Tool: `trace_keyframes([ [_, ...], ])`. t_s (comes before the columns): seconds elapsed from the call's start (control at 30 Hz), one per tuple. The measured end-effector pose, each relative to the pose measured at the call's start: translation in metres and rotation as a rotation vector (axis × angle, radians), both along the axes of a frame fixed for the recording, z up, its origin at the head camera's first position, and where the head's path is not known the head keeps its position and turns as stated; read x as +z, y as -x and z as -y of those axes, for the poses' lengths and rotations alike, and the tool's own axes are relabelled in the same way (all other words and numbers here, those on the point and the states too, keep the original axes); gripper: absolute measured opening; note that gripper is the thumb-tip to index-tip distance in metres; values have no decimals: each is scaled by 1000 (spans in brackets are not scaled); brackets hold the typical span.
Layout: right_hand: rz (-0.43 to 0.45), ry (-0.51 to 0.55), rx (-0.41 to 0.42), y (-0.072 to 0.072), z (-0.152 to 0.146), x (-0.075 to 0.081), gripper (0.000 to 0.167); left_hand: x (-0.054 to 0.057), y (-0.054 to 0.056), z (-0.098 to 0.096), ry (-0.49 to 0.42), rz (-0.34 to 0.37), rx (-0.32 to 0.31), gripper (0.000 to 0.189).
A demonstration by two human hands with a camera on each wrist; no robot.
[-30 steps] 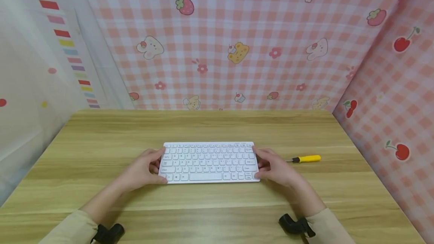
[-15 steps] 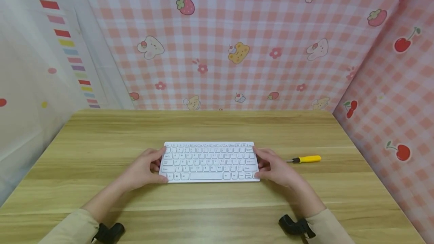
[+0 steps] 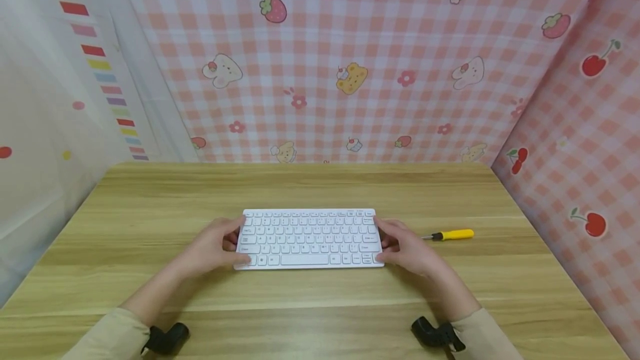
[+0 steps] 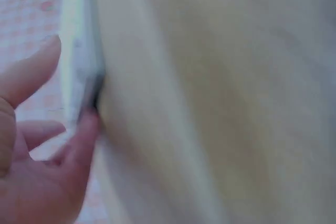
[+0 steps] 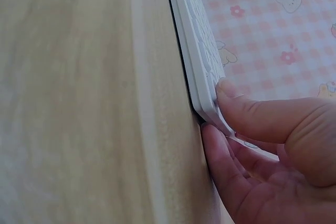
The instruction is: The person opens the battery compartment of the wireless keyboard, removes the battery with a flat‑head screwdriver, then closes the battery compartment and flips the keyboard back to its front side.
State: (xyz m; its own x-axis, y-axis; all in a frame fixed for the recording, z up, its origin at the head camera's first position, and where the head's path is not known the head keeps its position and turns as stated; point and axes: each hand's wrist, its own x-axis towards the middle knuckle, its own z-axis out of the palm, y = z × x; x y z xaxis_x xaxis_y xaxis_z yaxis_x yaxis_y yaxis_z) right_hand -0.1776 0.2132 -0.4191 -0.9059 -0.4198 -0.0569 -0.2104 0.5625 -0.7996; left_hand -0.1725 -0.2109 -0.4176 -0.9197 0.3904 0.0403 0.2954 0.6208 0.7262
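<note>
A slim white keyboard (image 3: 309,238) lies flat over the wooden table, keys up. My left hand (image 3: 214,243) is at its left end, with the thumb over the near corner. In the blurred left wrist view, the left thumb (image 4: 34,72) stands slightly off the key side, while a fingertip touches the lower edge of the keyboard (image 4: 84,72). My right hand (image 3: 406,246) grips the other end. The right wrist view has the thumb of that right hand (image 5: 283,150) on the top face and fingers under the corner of the keyboard (image 5: 197,66).
A screwdriver (image 3: 452,235) with a yellow handle lies right of the right hand, its shaft partly hidden behind that hand. The wooden table (image 3: 300,315) ends at a pink checked cloth (image 3: 320,99) behind, and cloth also hangs at both sides.
The left thumb has shifted slightly right, further over the keyboard's near corner, and the left wrist has turned a little. The keyboard has moved barely rightward. My right hand looks the same.
</note>
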Motion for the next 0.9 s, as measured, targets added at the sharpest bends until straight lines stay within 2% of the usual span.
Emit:
trace_keyframes([
  [0.1,-8,1,2,1,0,-1,77,6,4,-6,75,-129,23,86],
  [0.2,-13,4,9,1,-1,-2,77,15,7,-19,112,-207,45,87],
  [0.33,-14,5,12,0,-1,-2,76,23,11,-48,75,-218,-16,92],
  [0.43,-16,3,14,0,-1,-2,76,23,12,-73,39,-194,-75,96],
  [0.67,-13,4,13,1,-1,-3,76,14,14,-126,4,-127,-197,105],
  [0.77,-13,3,3,1,-2,-3,76,9,16,-146,7,-133,-251,109],
  [0.9,-21,-3,2,0,-3,-2,74,5,17,-167,26,-175,-268,116],
])
